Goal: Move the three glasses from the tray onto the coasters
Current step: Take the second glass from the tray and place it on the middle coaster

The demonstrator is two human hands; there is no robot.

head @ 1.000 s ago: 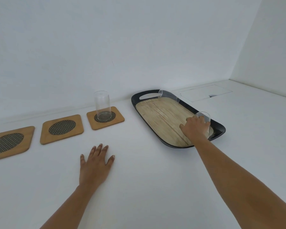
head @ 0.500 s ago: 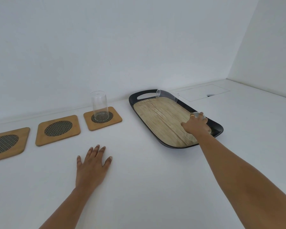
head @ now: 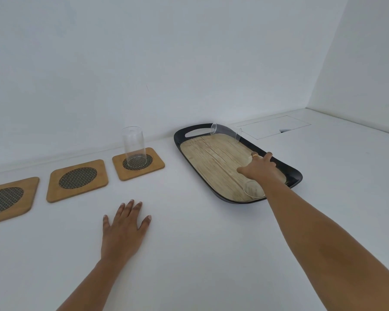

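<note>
Scene: A person at a white counter [head: 211, 254] works through three clear glasses, a black-rimmed tray [head: 180, 140] with a wood-look floor to the right, three wooden coasters to the left.

Placed glass: One tall glass [head: 134, 145] stands on the nearest coaster [head: 138, 163], the one beside the tray.

Free coasters: The middle coaster [head: 76, 180] and the far-left coaster [head: 7, 198] carry nothing.

Glass in hand: A second glass [head: 253, 189] lies tipped at the tray's near end, under the right hand [head: 259, 168], which curls over it; the fingers look closed on the glass, though the palm hides the contact.

Third glass: Another glass [head: 226, 133] lies on its side against the tray's far rim, by the handle cut-out.

Left hand: The left hand [head: 124, 230] rests flat on the counter, fingers spread, gripping nothing.

Handling: The glasses appear light, rigid, smooth and breakable; a glass on its side will likely roll. A wrap around the mid-wall seems safest, setting it upright before the carry.

Hard to read: Clear walls nearly vanish against tray and wall; the held glass shows only as a faint curved edge, so which end is its mouth is uncertain. The far-left coaster is cut off by the frame.
</note>
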